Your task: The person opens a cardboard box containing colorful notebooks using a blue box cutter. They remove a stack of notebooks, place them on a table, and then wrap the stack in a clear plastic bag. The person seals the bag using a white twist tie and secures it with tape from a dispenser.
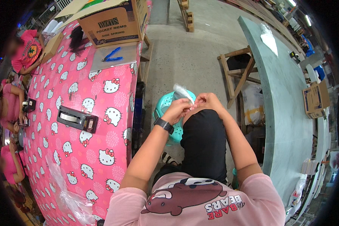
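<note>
Above my bent knee, both hands work close together on a crumpled piece of whitish clear plastic, perhaps a bag. It sticks up and away from my fingers. My left hand, with a dark watch on its wrist, pinches its lower end. The fingers of my right hand are closed at the same spot, almost meeting the left ones. What lies between the fingertips is too small to make out. Just beyond and below the hands stands a turquoise plastic basket with holes, partly hidden by my arm and leg.
On the left, a pink patterned table bears a black tape dispenser, blue-handled cutters, a cardboard box and loose clear plastic. A grey-green table runs along my right. Several people in pink sit beyond the left table.
</note>
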`<state>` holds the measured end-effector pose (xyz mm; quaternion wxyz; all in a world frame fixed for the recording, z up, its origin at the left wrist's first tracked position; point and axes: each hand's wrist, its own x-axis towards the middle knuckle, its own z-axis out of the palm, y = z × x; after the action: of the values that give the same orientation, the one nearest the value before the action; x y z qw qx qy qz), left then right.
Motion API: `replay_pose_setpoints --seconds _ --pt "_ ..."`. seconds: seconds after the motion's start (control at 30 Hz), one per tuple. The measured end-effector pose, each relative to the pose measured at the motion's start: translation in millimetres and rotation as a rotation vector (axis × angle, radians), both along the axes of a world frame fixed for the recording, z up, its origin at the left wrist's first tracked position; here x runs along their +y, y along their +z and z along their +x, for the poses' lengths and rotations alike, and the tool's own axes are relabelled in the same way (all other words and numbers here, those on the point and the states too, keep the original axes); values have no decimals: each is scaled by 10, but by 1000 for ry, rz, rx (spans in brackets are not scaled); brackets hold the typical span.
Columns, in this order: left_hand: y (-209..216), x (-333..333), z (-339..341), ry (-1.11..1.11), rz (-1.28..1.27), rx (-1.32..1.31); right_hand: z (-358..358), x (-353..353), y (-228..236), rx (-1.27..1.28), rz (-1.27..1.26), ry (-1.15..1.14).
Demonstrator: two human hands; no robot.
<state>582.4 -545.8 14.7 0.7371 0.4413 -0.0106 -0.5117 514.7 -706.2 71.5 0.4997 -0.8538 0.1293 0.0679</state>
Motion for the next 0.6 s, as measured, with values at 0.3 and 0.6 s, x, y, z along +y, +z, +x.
replay_pose_setpoints --seconds 0.3,0.6 --pt "195 22 -233 263 119 -338 28 -55 -28 7 -30 127" --pt "193 -58 -274 353 374 -967 25 -133 -47 57 139 259"
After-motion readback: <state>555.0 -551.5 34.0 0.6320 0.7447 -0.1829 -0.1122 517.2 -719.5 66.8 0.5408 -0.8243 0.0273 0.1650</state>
